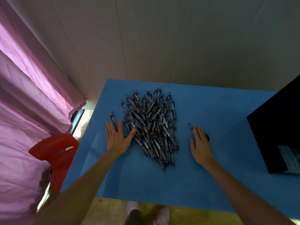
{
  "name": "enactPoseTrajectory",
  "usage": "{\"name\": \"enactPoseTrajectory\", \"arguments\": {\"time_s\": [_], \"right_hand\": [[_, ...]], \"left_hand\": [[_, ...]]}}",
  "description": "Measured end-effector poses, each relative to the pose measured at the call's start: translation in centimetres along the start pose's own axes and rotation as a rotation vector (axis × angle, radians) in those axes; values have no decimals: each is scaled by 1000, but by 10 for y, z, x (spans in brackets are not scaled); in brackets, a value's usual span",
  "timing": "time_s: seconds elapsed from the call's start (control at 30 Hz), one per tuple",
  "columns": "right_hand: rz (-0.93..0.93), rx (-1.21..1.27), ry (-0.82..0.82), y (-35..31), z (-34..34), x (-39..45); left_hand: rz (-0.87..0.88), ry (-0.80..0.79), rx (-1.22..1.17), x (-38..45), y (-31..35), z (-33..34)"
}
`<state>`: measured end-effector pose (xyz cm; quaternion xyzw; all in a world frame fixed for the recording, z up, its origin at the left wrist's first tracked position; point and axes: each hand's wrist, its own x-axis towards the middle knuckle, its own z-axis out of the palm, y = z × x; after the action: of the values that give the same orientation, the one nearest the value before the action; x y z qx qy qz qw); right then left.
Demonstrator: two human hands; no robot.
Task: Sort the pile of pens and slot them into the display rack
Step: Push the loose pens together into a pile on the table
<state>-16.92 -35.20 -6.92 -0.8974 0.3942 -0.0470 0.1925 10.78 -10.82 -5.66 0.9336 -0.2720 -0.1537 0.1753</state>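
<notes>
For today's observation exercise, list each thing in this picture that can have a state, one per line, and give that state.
Pile of pens: unsorted, heaped on the blue table.
Left hand: open, flat on the table, thumb touching the pile's edge.
Right hand: open, palm down, over a stray pen.
Single pen: lying apart, by the left fingertips.
Dark rack: at the table's right; slots not visible.
Red chair: unoccupied.

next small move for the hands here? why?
Probably sweep the stray pen by the right hand back toward the pile of pens. Both hands lie flat and open on the blue table. The left hand touches the pile's edge, with another loose pen at its fingertips. Nothing is gripped yet, and the dark rack sits far right.
</notes>
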Motion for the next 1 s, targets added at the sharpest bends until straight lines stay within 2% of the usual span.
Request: {"name": "enactPoseTrajectory", "arguments": {"time_s": [0.23, 0.47, 0.57, 0.73, 1.0], "right_hand": [[-49, 150, -30, -50, 15, 13], [61, 477, 11, -108, 25, 31], [52, 506, 4, -107, 25, 31], [24, 480, -14, -98, 26, 34], [12, 403, 9, -77, 15, 66]], "left_hand": [[111, 13, 164, -15, 14, 17], [171, -36, 48, -18, 47, 26], [135, -16, 52, -17, 58, 31], [183, 21, 44, -15, 44, 29], [108, 71, -167, 22, 36, 5]]}}
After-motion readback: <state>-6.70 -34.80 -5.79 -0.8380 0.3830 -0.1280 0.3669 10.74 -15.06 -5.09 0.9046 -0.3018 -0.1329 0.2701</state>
